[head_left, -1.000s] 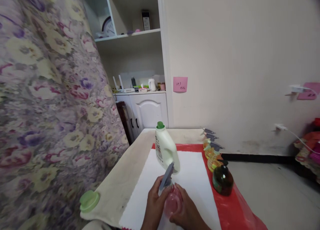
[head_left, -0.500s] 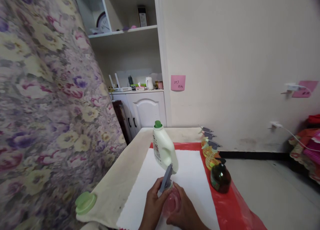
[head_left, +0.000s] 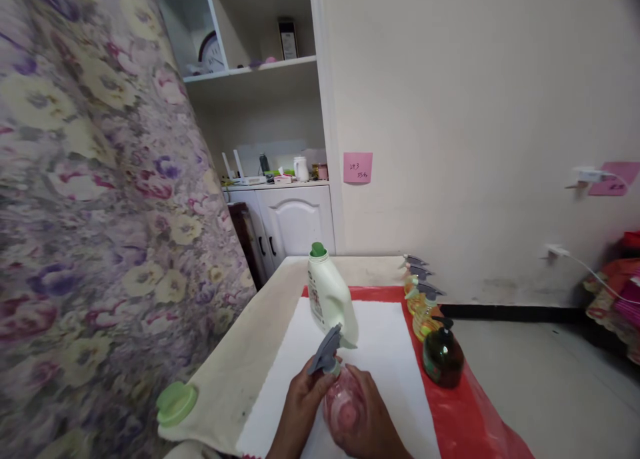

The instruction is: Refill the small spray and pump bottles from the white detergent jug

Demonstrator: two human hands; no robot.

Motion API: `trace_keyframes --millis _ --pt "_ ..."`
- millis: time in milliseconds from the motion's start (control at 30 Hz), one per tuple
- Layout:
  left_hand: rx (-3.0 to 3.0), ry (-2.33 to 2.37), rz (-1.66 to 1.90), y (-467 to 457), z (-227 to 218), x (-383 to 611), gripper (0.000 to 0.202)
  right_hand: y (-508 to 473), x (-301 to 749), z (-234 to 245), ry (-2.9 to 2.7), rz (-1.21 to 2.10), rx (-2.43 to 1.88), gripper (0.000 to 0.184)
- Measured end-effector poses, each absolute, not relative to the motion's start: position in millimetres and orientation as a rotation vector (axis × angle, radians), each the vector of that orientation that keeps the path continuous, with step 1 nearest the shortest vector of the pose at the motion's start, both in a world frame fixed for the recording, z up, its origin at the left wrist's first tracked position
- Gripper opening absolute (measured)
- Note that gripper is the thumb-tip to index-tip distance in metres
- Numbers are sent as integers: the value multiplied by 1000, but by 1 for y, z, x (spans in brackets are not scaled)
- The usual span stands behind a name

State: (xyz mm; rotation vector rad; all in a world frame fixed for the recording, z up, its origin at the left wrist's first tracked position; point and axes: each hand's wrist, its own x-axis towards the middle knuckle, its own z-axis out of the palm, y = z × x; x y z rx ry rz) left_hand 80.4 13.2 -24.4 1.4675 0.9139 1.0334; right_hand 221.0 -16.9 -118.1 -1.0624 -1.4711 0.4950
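Observation:
Both my hands hold a clear pink spray bottle over a white sheet near the table's front edge. My left hand pinches the neck just under the grey trigger head. My right hand wraps round the bottle's body from the right. The bottle leans towards me, its base facing the camera. Right behind it stands a white detergent jug with a green cap.
A row of yellow spray bottles and a dark pump bottle stand on the red sheet along the table's right side. A green lid lies at the left front corner. A flowered curtain hangs at the left.
The pink bottle has tipped further towards me and its grey trigger head has swung to the left between my fingers. The view shifted slightly.

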Motion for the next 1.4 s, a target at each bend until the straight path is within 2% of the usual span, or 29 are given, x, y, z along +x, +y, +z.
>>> trace_keyframes --millis 100,267,400,500,600,733,933,1300,1400 --pt "1352 895 1064 12 -31 83 35 -21 224 -123 -1520 530 -1029 85" --pt "1229 890 1092 9 -43 88 39 -27 228 -131 -1443 723 -1039 71" --pt "1242 759 1018 8 -38 87 39 -35 234 -112 -1407 987 -952 78" --pt "1201 655 990 5 -32 87 34 -40 237 -95 -1389 1098 -869 70" --pt "1185 682 1029 2 -30 90 32 -41 237 -92 -1388 1056 -862 69" --pt "1187 818 1098 4 -35 94 32 -38 237 -110 -1374 985 -982 76" --pt "1230 894 1138 8 -35 95 32 -33 238 -129 -1339 969 -1027 73" --pt "1179 920 1126 5 -34 98 39 -35 234 -119 -1291 980 -1032 75" --pt "1223 947 1117 6 -34 99 37 -36 234 -116 -1261 971 -1033 68"
